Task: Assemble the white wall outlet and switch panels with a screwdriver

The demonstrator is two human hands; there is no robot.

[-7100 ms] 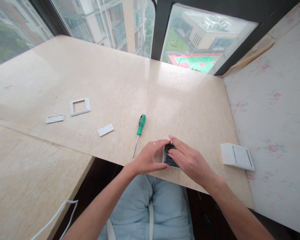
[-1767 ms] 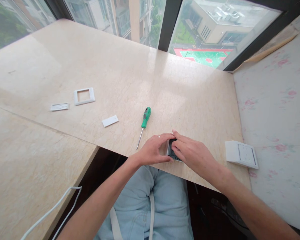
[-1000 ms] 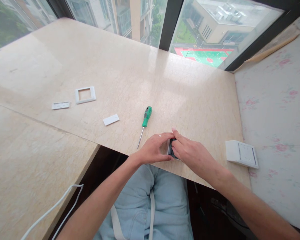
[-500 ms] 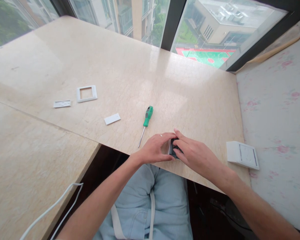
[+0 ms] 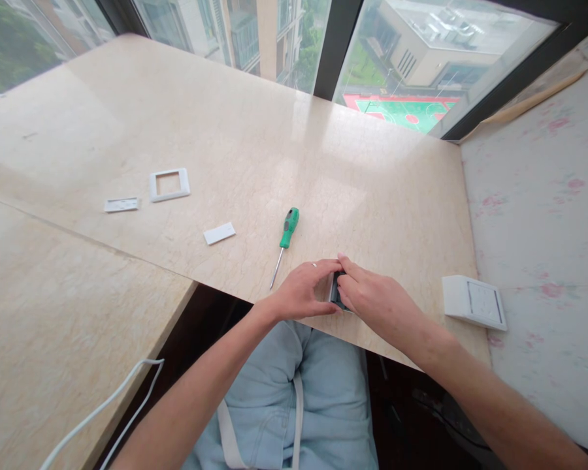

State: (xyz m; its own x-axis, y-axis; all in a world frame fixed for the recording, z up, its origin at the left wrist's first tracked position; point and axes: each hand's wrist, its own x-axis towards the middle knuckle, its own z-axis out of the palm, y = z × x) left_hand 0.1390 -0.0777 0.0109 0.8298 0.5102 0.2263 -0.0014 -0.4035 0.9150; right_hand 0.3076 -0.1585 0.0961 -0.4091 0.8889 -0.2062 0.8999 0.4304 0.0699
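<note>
A small dark switch module with a pale edge (image 5: 335,295) lies at the front edge of the stone counter, mostly covered by my hands. My left hand (image 5: 308,287) grips it from the left, thumb at the near side and fingers at the far side. Over its right part, my right hand (image 5: 367,284) has its fingers curled together against the module; whether they pinch a small part is hidden. To the left lies a screwdriver (image 5: 289,227) with a green handle, its tip toward me.
A white rectangular cover (image 5: 219,234), a square white frame (image 5: 169,185) and a narrow white piece (image 5: 121,205) lie on the left. A white switch box (image 5: 473,301) stands against the wall at right. A white cable (image 5: 112,395) hangs at lower left.
My right hand's fingers have drawn closer together and curled in over the module. My left hand keeps its grip, and the other parts stay in place.
</note>
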